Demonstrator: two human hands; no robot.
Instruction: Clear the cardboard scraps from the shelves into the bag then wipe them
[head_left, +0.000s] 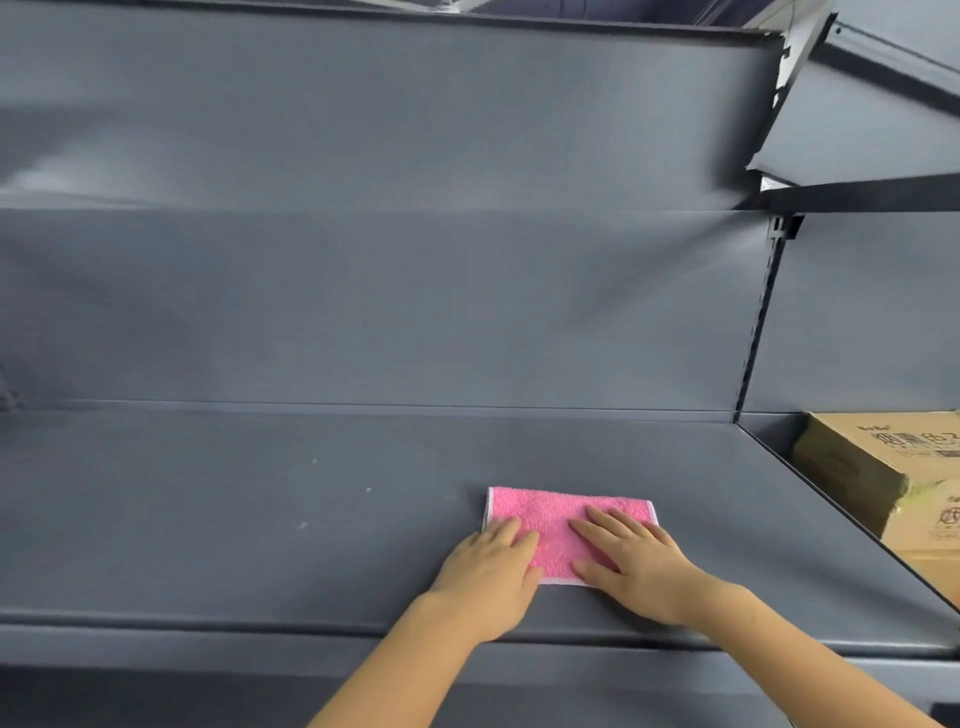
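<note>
Pink cloth (558, 522) by shelf (249, 525) front edge; left grip (485, 577), right grip (641, 564) pressing it, fingers straight; room leftward

Both hands (563, 564) lie flat, fingers straight, side by side

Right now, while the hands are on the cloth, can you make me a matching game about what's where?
1. cloth
2. cardboard box
3. left hand
4. right hand

A. brown, at the far right
B. presses the cloth's right half
C. pink, flat on the shelf
D. presses the cloth's left edge

Pairs: 1-C, 2-A, 3-D, 4-B.
</note>
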